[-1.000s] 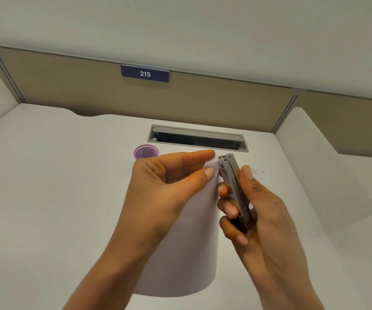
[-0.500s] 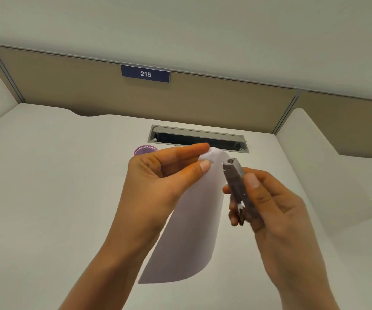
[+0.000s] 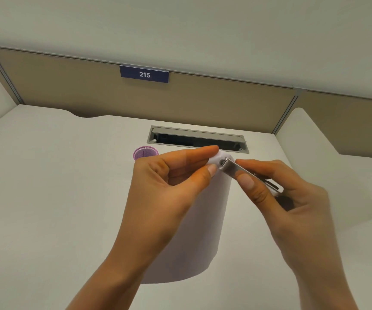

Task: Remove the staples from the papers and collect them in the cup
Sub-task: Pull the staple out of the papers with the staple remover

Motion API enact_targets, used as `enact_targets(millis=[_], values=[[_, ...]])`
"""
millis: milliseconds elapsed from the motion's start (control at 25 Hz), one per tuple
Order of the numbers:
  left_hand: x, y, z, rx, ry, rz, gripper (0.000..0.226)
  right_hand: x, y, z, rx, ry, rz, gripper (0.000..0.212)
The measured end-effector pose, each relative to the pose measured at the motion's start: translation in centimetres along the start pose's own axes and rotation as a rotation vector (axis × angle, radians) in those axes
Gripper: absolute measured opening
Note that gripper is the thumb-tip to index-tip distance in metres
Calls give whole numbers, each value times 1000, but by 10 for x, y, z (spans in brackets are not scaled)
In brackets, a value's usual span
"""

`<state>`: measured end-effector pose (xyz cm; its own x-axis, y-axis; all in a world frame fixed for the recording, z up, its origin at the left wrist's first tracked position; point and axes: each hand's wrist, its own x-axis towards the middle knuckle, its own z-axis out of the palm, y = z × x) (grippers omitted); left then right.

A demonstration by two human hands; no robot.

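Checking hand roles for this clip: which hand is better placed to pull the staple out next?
Probably the right hand: it holds the metal staple remover, whose tip is at the corner of the papers. The left hand is pinching that corner.

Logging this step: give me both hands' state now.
Left hand: closed, pinching the top corner of the papers.
Right hand: closed on the metal staple remover, tip at that corner.

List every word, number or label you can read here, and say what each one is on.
"215": white digits on a blue nameplate fixed to the top edge of the tan partition.
Nothing else is readable: the paper, metal staple remover and purple cup show no text.
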<state>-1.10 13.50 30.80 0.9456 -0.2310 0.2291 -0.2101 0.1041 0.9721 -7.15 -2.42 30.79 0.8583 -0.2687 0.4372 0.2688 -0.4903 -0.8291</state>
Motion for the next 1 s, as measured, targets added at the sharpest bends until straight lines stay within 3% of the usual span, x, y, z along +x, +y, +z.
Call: enact_targets(millis=[320, 1000], values=[[3, 3, 2, 106, 2, 7, 25, -1, 5, 2, -325, 59, -177, 27], [11, 10, -11, 15, -182, -117, 20, 18, 15, -16, -70, -183, -203, 23]])
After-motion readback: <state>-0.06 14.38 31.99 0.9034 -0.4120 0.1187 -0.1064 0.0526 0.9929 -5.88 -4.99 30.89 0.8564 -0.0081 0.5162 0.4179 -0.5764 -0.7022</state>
